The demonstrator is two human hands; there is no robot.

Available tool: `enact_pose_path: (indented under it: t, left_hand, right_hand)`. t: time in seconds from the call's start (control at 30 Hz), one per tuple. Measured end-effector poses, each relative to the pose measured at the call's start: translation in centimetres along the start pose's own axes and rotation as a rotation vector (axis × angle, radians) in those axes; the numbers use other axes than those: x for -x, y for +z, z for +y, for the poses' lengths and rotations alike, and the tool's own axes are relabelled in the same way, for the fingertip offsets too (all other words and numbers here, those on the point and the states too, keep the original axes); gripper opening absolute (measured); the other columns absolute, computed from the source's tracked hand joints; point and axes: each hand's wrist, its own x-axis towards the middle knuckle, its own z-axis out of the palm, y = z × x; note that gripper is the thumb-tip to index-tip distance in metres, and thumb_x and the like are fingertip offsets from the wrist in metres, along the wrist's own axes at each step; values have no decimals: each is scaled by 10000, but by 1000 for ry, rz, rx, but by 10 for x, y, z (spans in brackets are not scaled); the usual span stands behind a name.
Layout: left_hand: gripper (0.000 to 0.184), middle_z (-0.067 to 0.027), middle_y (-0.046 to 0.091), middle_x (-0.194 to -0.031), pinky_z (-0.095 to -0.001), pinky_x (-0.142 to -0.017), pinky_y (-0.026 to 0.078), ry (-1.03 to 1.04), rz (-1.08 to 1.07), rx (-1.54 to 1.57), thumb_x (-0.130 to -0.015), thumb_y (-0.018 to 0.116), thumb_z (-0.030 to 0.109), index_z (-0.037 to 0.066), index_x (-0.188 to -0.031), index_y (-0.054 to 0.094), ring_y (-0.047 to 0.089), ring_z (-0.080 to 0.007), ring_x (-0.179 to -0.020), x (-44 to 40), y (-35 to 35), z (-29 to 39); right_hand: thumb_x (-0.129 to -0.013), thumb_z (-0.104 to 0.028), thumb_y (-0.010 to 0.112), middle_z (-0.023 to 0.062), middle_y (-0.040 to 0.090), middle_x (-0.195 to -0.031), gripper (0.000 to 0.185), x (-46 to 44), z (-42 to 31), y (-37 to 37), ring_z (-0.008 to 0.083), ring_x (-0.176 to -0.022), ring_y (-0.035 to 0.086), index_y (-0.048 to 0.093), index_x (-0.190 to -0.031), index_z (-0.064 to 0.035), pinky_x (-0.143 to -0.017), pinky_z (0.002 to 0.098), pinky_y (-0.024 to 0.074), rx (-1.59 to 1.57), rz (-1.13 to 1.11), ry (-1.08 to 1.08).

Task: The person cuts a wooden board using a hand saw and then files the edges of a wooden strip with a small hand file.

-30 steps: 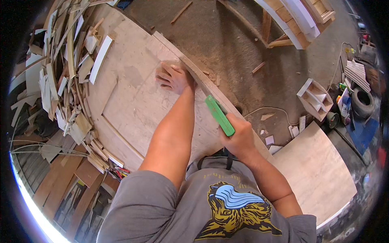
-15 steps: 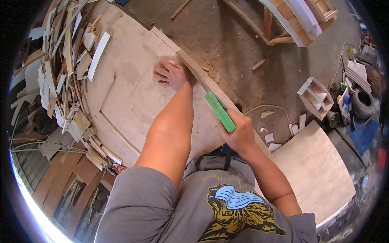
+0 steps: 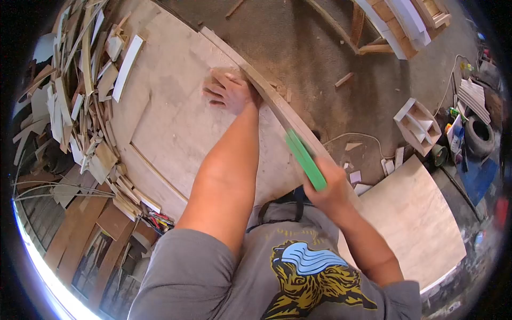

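Note:
My right hand (image 3: 329, 184) is closed around the green handle (image 3: 306, 161) of what looks like a handsaw. Its blade seems to be edge-on and is hard to make out. The tool lies along a long wooden strip (image 3: 277, 104) at the right edge of a broad pale board (image 3: 170, 90). On that board my left hand (image 3: 232, 93) rests with fingers spread, its heel against the strip just ahead of the tool. Slight blur covers both hands.
Scrap wood (image 3: 90, 106) is heaped along the left. A wooden frame (image 3: 368, 26) stands at the upper right. Farther right are a divided box (image 3: 417, 127), a tyre (image 3: 480, 136) and a cable (image 3: 368, 137) on the floor. Another pale sheet (image 3: 413, 213) lies at the lower right.
My right hand has drawn the green-handled tool back toward my body and slightly right, along the strip. My left hand stays in nearly the same place on the board.

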Motion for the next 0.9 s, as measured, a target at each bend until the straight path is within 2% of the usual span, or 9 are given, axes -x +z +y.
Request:
enact_pose_path:
  t: [0.1,0.27,0.37,0.4,0.6,0.73,0.83,0.9]
  left_hand:
    - [571,-227,218,-1680,-681,-1205,157,26,61,31,-1066,357,445,258,-1606,345,116,-470,-1561,-7,14,-10]
    - [578,-219,210,-1686,-675,-1213,154,1,41,6,-1065,353,459,262,-1608,338,111,-464,-1566,-3,14,-6]
    - [580,-206,208,-1690,-658,-1221,153,2,16,-7,-1073,328,452,250,-1616,333,128,-446,-1567,-2,8,-8]
    - [581,-202,208,-1690,-649,-1226,152,4,8,-9,-1077,316,447,243,-1621,330,139,-438,-1567,-4,6,-6]
    - [584,-211,215,-1686,-675,-1203,173,9,67,-4,-1061,363,468,253,-1603,342,142,-467,-1554,-2,17,-8]
    - [576,-205,226,-1683,-662,-1223,155,-1,-7,-1,-1081,320,440,232,-1618,333,117,-447,-1570,-3,3,-4]
    - [580,-202,230,-1682,-672,-1214,161,8,40,-8,-1076,335,450,232,-1613,338,126,-456,-1563,-3,10,-9]
    - [592,-199,220,-1684,-684,-1202,168,23,68,-4,-1062,358,475,237,-1603,342,148,-478,-1548,-3,16,-10]
  right_hand:
    - [-734,-66,758,192,615,-756,232,-40,4,24,408,-717,652,587,-888,-36,-624,506,510,-16,16,-5]
    - [-745,-90,761,196,633,-762,233,10,-7,-12,443,-717,648,545,-818,-45,-621,508,509,-12,10,27]
    - [-730,-66,774,178,630,-744,216,-50,12,27,427,-696,652,583,-831,-46,-622,496,521,-34,61,-56]
    - [-746,-63,762,186,629,-751,203,-56,4,28,428,-718,653,581,-835,-40,-633,488,523,-49,36,-1]
    - [-773,-76,739,220,624,-789,210,-12,0,3,452,-765,638,546,-838,-25,-644,501,502,-67,-3,25]
    - [-740,-41,749,180,619,-743,181,-56,9,34,400,-727,663,605,-850,-43,-645,478,524,-47,36,-16]
    - [-758,-66,739,222,607,-773,204,-3,4,5,444,-743,635,551,-830,-33,-630,499,493,-86,44,-36]
    - [-750,-45,735,213,607,-759,193,-21,14,18,440,-722,638,564,-839,-35,-618,496,499,-50,38,-37]
